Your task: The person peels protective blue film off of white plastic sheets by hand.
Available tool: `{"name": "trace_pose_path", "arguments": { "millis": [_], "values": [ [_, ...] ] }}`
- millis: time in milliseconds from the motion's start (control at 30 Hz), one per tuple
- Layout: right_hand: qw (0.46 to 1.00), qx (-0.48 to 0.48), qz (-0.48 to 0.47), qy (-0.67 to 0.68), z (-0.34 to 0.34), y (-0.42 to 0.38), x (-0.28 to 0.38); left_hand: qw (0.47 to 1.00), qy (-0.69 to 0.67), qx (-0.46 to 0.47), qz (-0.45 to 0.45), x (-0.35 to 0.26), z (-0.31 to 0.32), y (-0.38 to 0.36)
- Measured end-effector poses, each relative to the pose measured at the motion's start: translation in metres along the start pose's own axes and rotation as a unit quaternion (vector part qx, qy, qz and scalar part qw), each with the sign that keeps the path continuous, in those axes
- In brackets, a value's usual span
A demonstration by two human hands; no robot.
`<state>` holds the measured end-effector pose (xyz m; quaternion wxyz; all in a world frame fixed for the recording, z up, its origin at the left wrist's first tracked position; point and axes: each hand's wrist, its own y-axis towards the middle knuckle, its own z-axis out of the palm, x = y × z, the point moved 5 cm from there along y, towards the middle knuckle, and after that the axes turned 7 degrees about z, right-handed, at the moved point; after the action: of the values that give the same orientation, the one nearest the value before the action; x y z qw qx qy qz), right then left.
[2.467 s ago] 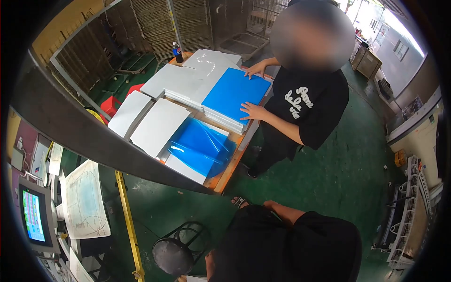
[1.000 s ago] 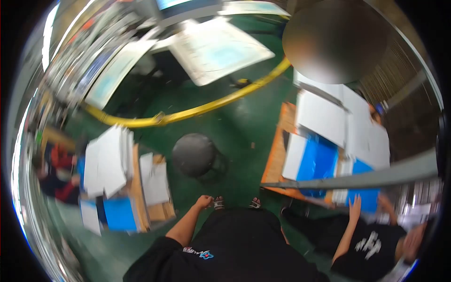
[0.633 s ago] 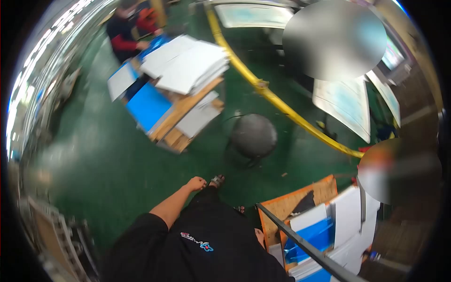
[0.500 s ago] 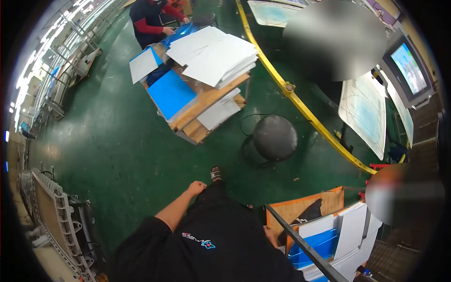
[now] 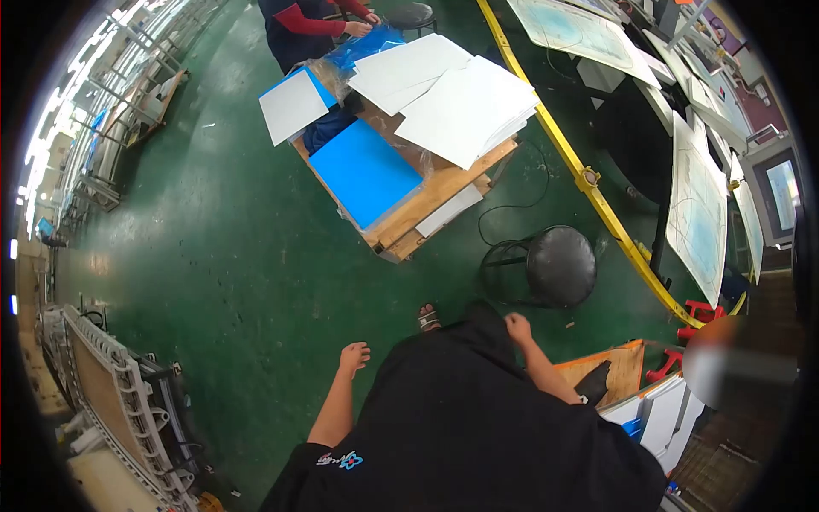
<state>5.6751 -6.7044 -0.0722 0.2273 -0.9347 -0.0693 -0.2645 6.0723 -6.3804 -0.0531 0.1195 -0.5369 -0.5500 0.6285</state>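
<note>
My left hand hangs over the green floor, left of my dark clothing, with its fingers apart and nothing in them. On the other side, my right hand is beside the dark cloth at my knee, below a round black stool; its fingers look curled and what they hold, if anything, is hidden. Ahead stands a wooden table bearing a stack of white sheets, a blue sheet and a white sheet at its left corner.
Behind the table, a person handles blue plastic film. A yellow rail curves along the right. At the lower right is a wooden box with sheets; a metal frame stands at the lower left.
The table and stool appear farther right. My left hand has opened its fingers. My right hand has moved up from beside the wooden box to near my knee.
</note>
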Motion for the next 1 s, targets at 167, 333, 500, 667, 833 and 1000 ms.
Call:
{"name": "trace_pose_path", "arguments": {
  "millis": [167,333,500,667,833,1000],
  "values": [
    [0.976,0.106,0.03,0.19,-0.012,0.085,0.149,0.999,0.024,0.024,-0.025,-0.03,-0.012,0.035],
    [0.962,0.114,-0.087,0.233,0.003,0.18,0.299,0.996,0.057,0.065,-0.018,-0.08,-0.002,0.068],
    [0.954,-0.032,-0.078,0.287,0.047,0.266,0.369,0.958,0.25,-0.022,0.14,-0.153,-0.035,0.112],
    [0.969,-0.191,-0.112,0.106,0.054,0.285,0.389,0.962,0.213,-0.046,0.162,-0.27,-0.1,0.176],
    [0.981,-0.124,0.012,0.151,0.073,0.296,0.378,0.929,0.198,-0.022,0.311,-0.423,-0.108,0.245],
    [0.983,-0.043,0.173,0.041,0.105,0.303,0.373,0.562,0.537,-0.082,0.623,-0.539,-0.099,0.344]
  ]
}}
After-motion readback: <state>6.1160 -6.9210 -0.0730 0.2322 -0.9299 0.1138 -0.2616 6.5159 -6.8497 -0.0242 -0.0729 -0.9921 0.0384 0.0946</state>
